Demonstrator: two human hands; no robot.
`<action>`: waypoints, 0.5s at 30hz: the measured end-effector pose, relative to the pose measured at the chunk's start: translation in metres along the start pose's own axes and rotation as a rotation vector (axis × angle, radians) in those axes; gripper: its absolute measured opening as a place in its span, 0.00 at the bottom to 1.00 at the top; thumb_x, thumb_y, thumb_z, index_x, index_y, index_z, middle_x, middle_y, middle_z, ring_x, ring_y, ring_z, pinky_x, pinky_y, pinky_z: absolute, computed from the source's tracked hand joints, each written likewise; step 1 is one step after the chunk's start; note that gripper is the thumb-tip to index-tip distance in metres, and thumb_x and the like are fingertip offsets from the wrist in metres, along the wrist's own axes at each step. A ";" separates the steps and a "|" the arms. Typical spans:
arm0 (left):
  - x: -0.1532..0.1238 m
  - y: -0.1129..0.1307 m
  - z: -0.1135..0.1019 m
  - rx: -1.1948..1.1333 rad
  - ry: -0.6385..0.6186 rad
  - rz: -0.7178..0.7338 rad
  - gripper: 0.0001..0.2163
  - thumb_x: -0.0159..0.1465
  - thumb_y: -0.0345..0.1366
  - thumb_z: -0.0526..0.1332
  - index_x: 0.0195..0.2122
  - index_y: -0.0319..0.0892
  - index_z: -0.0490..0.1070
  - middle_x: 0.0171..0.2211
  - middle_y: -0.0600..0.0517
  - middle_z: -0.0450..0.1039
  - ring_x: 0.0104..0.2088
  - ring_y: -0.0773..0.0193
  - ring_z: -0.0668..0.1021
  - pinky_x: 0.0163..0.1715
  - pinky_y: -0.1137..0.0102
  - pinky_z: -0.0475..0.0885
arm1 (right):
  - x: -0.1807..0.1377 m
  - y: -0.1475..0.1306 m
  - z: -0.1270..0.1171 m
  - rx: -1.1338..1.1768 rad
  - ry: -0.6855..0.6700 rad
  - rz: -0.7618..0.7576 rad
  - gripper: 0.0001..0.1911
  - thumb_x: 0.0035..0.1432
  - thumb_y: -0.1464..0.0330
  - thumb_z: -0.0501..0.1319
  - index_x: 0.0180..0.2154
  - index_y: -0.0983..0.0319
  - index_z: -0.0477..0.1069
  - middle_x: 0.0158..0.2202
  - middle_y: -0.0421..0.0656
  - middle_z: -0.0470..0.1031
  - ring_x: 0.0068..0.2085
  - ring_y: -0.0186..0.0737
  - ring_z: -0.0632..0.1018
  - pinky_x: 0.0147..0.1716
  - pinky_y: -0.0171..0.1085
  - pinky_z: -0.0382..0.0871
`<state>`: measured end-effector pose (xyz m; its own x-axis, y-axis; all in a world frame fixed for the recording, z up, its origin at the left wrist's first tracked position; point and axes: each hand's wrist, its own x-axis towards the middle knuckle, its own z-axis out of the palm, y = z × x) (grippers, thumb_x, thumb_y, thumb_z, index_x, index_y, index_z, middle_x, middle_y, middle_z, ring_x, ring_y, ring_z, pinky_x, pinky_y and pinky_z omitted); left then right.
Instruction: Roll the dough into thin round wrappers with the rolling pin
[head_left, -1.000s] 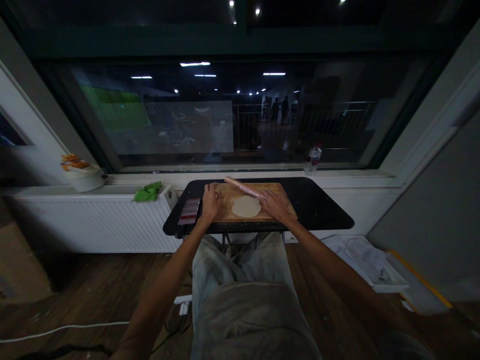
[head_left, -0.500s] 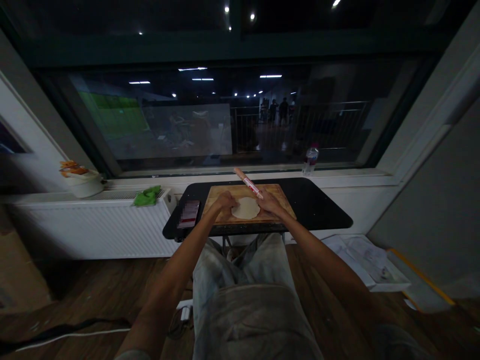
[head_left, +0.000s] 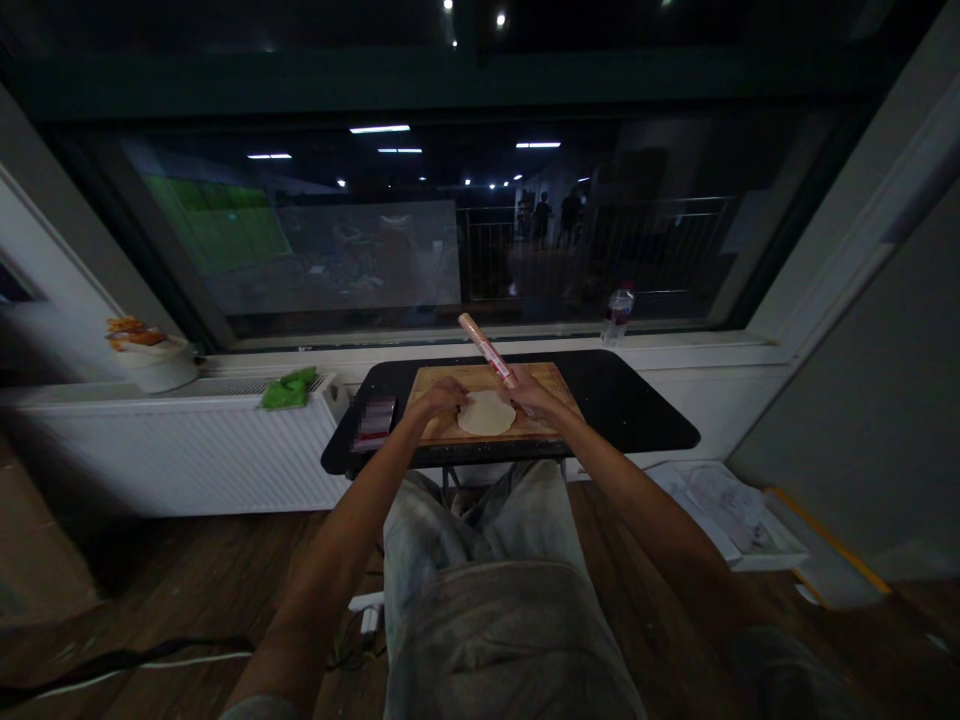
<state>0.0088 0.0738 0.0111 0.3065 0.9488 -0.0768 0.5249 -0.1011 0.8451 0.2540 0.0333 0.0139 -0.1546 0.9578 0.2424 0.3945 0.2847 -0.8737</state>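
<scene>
A flat, pale round of dough (head_left: 487,414) lies on a wooden cutting board (head_left: 559,378). My left hand (head_left: 442,396) is at the dough's upper left edge, its fingers closed on that rim; the fingertips are small and dim. In my right hand (head_left: 535,393) is the lower end of a wooden rolling pin (head_left: 487,349) with a red and white label. The pin slants up and away to the left, its far end past the board's back edge. My right fingers are close to the dough's right edge.
The board rests on a small black table (head_left: 637,410). A phone (head_left: 375,424) lies at its left. On the sill stands a plastic bottle (head_left: 618,314). A green cloth (head_left: 289,388) and a white pot (head_left: 161,365) sit on the radiator (head_left: 225,450). A white box (head_left: 750,520) is on the floor.
The rolling pin's far end has swung a little up and away, and the pin stands steeper. My left hand has moved slightly along the dough's edge, away from me. The view has shifted slightly.
</scene>
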 end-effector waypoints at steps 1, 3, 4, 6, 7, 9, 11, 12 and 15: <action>-0.002 0.000 0.000 -0.034 -0.023 0.011 0.09 0.57 0.36 0.77 0.31 0.37 0.80 0.26 0.50 0.79 0.27 0.63 0.80 0.28 0.72 0.75 | -0.001 -0.001 0.001 0.012 -0.012 -0.008 0.33 0.46 0.73 0.66 0.57 0.58 0.74 0.49 0.41 0.82 0.46 0.42 0.81 0.42 0.33 0.78; -0.005 0.001 0.000 -0.075 -0.010 0.019 0.09 0.59 0.35 0.77 0.29 0.38 0.79 0.25 0.51 0.78 0.27 0.64 0.80 0.30 0.71 0.76 | -0.002 -0.001 0.002 -0.017 -0.022 -0.023 0.37 0.41 0.75 0.66 0.58 0.59 0.75 0.53 0.43 0.82 0.51 0.45 0.82 0.48 0.35 0.79; -0.006 0.001 0.001 -0.074 0.024 0.016 0.09 0.59 0.34 0.77 0.28 0.38 0.79 0.24 0.51 0.77 0.27 0.64 0.80 0.30 0.71 0.76 | -0.002 0.000 0.002 -0.045 -0.021 -0.020 0.38 0.41 0.76 0.67 0.58 0.59 0.76 0.54 0.43 0.82 0.52 0.46 0.82 0.50 0.37 0.80; -0.007 0.001 0.002 -0.041 0.087 0.005 0.11 0.58 0.35 0.79 0.27 0.39 0.78 0.23 0.52 0.76 0.26 0.64 0.80 0.29 0.72 0.75 | -0.001 0.001 0.002 -0.088 -0.017 -0.004 0.38 0.41 0.75 0.67 0.58 0.60 0.77 0.54 0.43 0.83 0.52 0.48 0.83 0.51 0.39 0.81; -0.006 0.001 0.002 -0.021 0.102 0.003 0.12 0.58 0.36 0.80 0.27 0.39 0.77 0.22 0.53 0.75 0.26 0.64 0.80 0.29 0.72 0.75 | -0.001 0.001 0.001 -0.096 -0.017 0.000 0.38 0.41 0.75 0.68 0.58 0.60 0.77 0.54 0.43 0.83 0.52 0.49 0.83 0.50 0.39 0.81; -0.006 0.001 0.002 0.002 0.116 0.002 0.13 0.57 0.36 0.80 0.27 0.39 0.77 0.22 0.53 0.75 0.26 0.64 0.80 0.29 0.72 0.74 | 0.000 0.001 -0.003 -0.099 -0.027 -0.001 0.38 0.42 0.75 0.69 0.59 0.60 0.78 0.53 0.44 0.84 0.52 0.50 0.83 0.50 0.40 0.81; -0.006 0.000 0.001 0.001 0.120 0.008 0.12 0.57 0.33 0.80 0.27 0.39 0.77 0.22 0.53 0.75 0.25 0.65 0.79 0.28 0.72 0.74 | 0.002 -0.001 -0.007 -0.114 -0.042 0.000 0.38 0.42 0.75 0.71 0.59 0.60 0.79 0.53 0.45 0.84 0.51 0.49 0.83 0.50 0.41 0.81; -0.006 -0.001 0.000 -0.003 0.120 0.011 0.12 0.56 0.32 0.80 0.27 0.39 0.77 0.22 0.53 0.75 0.25 0.65 0.79 0.28 0.73 0.73 | 0.003 -0.001 -0.009 -0.128 -0.046 0.005 0.38 0.42 0.75 0.72 0.59 0.61 0.79 0.54 0.45 0.85 0.51 0.49 0.84 0.51 0.41 0.81; -0.006 -0.003 -0.004 -0.007 0.090 0.010 0.11 0.55 0.33 0.80 0.28 0.38 0.78 0.23 0.52 0.77 0.26 0.64 0.80 0.28 0.73 0.74 | 0.007 -0.002 -0.012 -0.134 -0.051 0.013 0.38 0.41 0.77 0.72 0.58 0.62 0.80 0.56 0.47 0.85 0.51 0.49 0.84 0.53 0.42 0.80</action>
<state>0.0017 0.0696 0.0109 0.2392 0.9707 -0.0207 0.5168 -0.1093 0.8491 0.2634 0.0395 0.0228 -0.1929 0.9593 0.2063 0.5138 0.2778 -0.8117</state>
